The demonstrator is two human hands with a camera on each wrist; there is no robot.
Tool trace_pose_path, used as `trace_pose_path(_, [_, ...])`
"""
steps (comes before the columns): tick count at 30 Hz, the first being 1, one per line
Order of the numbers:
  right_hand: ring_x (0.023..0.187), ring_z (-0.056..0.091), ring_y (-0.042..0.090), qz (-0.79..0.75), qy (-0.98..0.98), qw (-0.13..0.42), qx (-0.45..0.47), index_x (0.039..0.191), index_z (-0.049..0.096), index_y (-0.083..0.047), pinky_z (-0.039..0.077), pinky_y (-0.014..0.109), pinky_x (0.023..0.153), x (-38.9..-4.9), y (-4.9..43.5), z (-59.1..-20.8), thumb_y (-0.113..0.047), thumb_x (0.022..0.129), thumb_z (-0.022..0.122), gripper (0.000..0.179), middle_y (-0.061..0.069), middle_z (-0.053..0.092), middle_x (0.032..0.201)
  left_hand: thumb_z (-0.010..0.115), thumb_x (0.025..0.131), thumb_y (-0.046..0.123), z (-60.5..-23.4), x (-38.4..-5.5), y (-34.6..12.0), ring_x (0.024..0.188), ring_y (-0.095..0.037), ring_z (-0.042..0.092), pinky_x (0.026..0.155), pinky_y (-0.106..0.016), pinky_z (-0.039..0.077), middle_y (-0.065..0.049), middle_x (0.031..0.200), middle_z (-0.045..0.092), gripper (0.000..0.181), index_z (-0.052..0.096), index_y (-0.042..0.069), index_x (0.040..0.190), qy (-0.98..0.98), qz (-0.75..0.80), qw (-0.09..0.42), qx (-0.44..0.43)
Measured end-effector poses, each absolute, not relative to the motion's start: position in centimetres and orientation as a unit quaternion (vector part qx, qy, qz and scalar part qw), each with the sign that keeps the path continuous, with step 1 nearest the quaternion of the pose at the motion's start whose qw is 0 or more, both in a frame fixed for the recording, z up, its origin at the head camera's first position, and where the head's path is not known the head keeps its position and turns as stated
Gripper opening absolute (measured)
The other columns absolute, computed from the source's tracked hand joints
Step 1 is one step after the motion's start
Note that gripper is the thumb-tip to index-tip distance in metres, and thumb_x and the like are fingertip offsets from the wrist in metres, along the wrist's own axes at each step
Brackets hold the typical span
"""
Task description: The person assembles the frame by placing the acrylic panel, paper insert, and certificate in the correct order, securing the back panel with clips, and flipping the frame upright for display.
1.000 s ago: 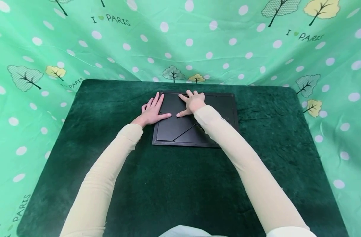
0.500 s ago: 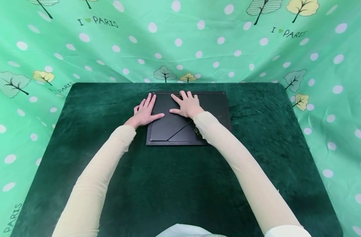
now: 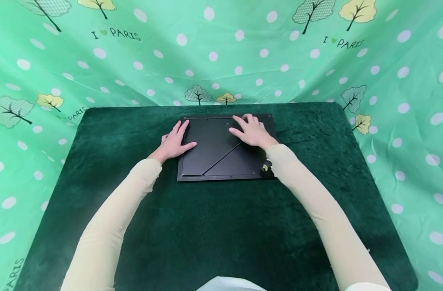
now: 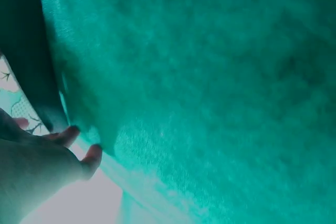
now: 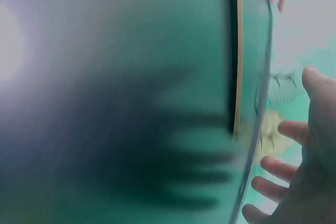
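Observation:
A flat black rectangular panel [image 3: 221, 141] with a raised rim and a thin diagonal seam, like the back of a picture frame, lies on the dark green cloth. My left hand [image 3: 172, 144] rests at its left edge, fingers extended and thumb out over the surface. In the left wrist view the left hand [image 4: 47, 163] shows at the edge of the panel. Over the panel's right half is my right hand [image 3: 253, 132], thumb and fingers spread apart. The right wrist view shows the right hand [image 5: 315, 166] with separated fingers, and finger-shaped shadows on the panel's smooth surface [image 5: 131, 51].
The dark green cloth [image 3: 221, 226] covers the table around the panel. Behind and beside it hangs a light green curtain [image 3: 221, 44] printed with dots and trees. A small dark item [image 3: 267, 166] sits at the right sleeve's cuff, over the panel's near right part.
My right hand has shifted right across the panel, baring more of its middle. The left hand keeps its place at the left edge. The head view has turned slightly, sliding the scene left.

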State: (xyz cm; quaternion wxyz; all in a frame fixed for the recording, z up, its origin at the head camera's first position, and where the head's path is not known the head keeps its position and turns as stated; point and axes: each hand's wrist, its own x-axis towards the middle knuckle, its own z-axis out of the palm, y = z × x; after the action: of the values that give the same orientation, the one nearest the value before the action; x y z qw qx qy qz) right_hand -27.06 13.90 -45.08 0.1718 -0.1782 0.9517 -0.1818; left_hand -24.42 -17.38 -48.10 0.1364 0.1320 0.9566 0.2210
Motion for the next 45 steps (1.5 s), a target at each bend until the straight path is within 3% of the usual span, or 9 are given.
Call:
trace_pose_path(7, [0.133, 0.017, 0.04, -0.239, 0.945, 0.163, -0.155, 0.155, 0.02, -0.019, 0.021, 0.058, 0.102, -26.3, 19.7, -45.1, -0.061, 0.098, 0.03, 0.071, 0.022, 0.014, 0.15, 0.054, 0.096, 0.047, -47.6, -23.1, -18.3, 0.138, -0.041, 0.024, 0.103, -0.065, 0.02, -0.023, 0.154, 0.021, 0.081, 0.011, 0.013, 0.156, 0.951, 0.247, 0.138, 0.125])
trace_pose_path(17, [0.137, 0.008, 0.043, -0.348, 0.914, 0.169, -0.125, 0.155, 0.02, -0.016, 0.019, 0.062, 0.102, -23.5, 23.9, -46.8, -0.045, 0.103, 0.038, 0.063, 0.026, 0.005, 0.151, 0.053, 0.097, 0.045, -47.9, -21.8, -17.9, 0.136, -0.045, 0.025, 0.105, -0.062, 0.021, -0.026, 0.152, 0.025, 0.08, 0.011, 0.01, 0.155, 0.944, 0.256, 0.141, 0.154])
trace_pose_path(25, [0.144, 0.005, 0.038, -0.36, 0.915, 0.143, -0.114, 0.156, 0.007, -0.011, 0.003, 0.056, 0.11, -22.3, 23.6, -48.4, -0.027, 0.101, 0.05, 0.072, 0.017, 0.007, 0.159, 0.055, 0.097, 0.043, -48.2, -21.5, -17.7, 0.137, -0.041, 0.029, 0.107, -0.055, 0.026, -0.023, 0.153, 0.025, 0.081, 0.009, 0.011, 0.155, 0.938, 0.29, 0.131, 0.139])
trace_pose_path(31, [0.142, -0.012, 0.042, -0.401, 0.9, 0.155, -0.072, 0.157, 0.002, -0.026, 0.004, 0.068, 0.104, -21.7, 22.2, -48.5, -0.028, 0.096, 0.058, 0.082, 0.018, -0.008, 0.159, 0.053, 0.095, 0.05, -48.0, -21.4, -18.1, 0.141, -0.038, 0.019, 0.109, -0.054, 0.022, -0.021, 0.158, 0.012, 0.088, -0.002, 0.018, 0.156, 0.912, 0.351, 0.174, 0.119])
trace_pose_path(34, [0.142, -0.014, 0.04, -0.439, 0.884, 0.149, -0.055, 0.156, 0.002, -0.033, 0.006, 0.068, 0.104, -21.4, 21.9, -48.2, -0.024, 0.095, 0.059, 0.084, 0.016, -0.014, 0.158, 0.055, 0.096, 0.046, -47.6, -21.1, -18.3, 0.144, -0.035, 0.01, 0.111, -0.054, 0.018, -0.017, 0.16, 0.001, 0.091, -0.008, 0.02, 0.155, 0.898, 0.381, 0.188, 0.113])
trace_pose_path(40, [0.145, -0.003, 0.03, -0.505, 0.858, 0.089, -0.033, 0.156, 0.0, -0.033, 0.016, 0.058, 0.109, -20.7, 21.6, -47.1, -0.013, 0.094, 0.057, 0.086, 0.012, -0.01, 0.158, 0.061, 0.095, 0.029, -47.1, -20.4, -17.8, 0.144, -0.024, -0.01, 0.114, -0.048, 0.005, -0.012, 0.159, -0.015, 0.093, -0.008, 0.014, 0.155, 0.879, 0.432, 0.148, 0.135])
trace_pose_path(45, [0.145, 0.005, 0.028, -0.536, 0.843, 0.046, -0.006, 0.156, -0.001, -0.028, 0.019, 0.052, 0.11, -20.4, 21.4, -46.6, -0.011, 0.095, 0.054, 0.084, 0.005, -0.004, 0.16, 0.061, 0.093, 0.017, -47.1, -19.9, -17.6, 0.144, -0.021, -0.008, 0.114, -0.046, 0.005, -0.01, 0.16, -0.012, 0.09, -0.004, 0.015, 0.156, 0.868, 0.47, 0.104, 0.125])
